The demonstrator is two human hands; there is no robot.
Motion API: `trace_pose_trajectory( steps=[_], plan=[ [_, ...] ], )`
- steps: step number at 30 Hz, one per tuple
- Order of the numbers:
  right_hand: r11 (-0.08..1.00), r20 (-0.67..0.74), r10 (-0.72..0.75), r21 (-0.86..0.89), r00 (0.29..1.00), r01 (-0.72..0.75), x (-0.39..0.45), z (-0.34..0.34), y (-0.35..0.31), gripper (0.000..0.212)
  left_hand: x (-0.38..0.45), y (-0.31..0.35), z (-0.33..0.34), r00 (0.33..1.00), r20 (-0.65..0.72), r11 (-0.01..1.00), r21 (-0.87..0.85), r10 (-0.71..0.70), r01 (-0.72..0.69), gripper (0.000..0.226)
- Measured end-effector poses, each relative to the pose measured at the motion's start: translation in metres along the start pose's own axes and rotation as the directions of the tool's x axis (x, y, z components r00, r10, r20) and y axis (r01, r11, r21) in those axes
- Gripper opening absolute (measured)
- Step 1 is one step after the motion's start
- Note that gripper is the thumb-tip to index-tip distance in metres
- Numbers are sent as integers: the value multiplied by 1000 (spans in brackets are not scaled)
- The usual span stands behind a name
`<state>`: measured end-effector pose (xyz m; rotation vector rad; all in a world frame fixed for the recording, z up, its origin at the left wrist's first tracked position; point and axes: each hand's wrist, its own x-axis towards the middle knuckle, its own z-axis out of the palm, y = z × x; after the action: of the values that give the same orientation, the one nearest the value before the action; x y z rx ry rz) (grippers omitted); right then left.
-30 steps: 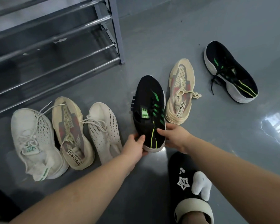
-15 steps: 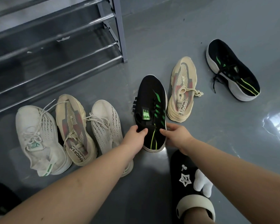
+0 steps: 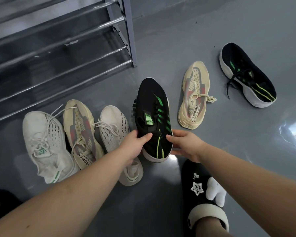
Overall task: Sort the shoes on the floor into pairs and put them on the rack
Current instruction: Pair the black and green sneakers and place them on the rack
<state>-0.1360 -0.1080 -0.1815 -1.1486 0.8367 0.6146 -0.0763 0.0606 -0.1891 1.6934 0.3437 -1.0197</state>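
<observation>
Home entryway: shoe rack [image 3: 120,33], slipper [image 3: 205,194].

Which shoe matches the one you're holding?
Start at the grey metal shoe rack, then look far right along the shiny grey floor. The black knit sneaker with green stripes lies alone there, beyond the beige sneaker; it's tipped sideways, showing its white sole.

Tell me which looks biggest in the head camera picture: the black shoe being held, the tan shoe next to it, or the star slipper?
1. Held black shoe
2. Star slipper, nearer the camera, so unsure
3. Tan shoe
</observation>
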Motion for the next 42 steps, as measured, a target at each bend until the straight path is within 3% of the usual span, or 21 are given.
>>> trace_pose_trajectory(
  steps=[8,13,16,19,22,25,31,35,42],
  plan=[
    [999,19,-6,-45,1000,7,-4,8,4,33,-5,-12,-4,999,19,993,-114,-28,30,27],
    [988,-89,-44,-149,995,30,3,8,7,45,-1,-14,11,995,-67,995,-74,-71,66,64],
    [968,-150,-83,-248,985,44,8,3,5,50,-3,-6,17,985,-153,997,29,74,-71,62],
    [939,-178,-154,-332,972,87,9,-4,-2,53,-4,9,19,964,-183,968,201,191,-153,81],
    [859,-213,-300,-483,930,167,5,-11,-14,49,-4,26,22,937,-163,842,505,309,-190,84],
    [771,-212,-400,-604,891,202,1,-25,-26,45,1,40,25,912,-28,602,759,408,-246,79],
    [644,-261,-534,-742,804,186,-3,-60,-45,36,13,69,43,899,195,280,906,393,-319,73],
    [667,-342,-538,-731,771,141,-5,-92,-46,40,21,89,70,879,292,172,910,377,-376,71],
    [761,-557,-457,-649,694,-20,-22,-166,-40,54,40,105,135,803,460,151,825,379,-544,65]
  ],
)
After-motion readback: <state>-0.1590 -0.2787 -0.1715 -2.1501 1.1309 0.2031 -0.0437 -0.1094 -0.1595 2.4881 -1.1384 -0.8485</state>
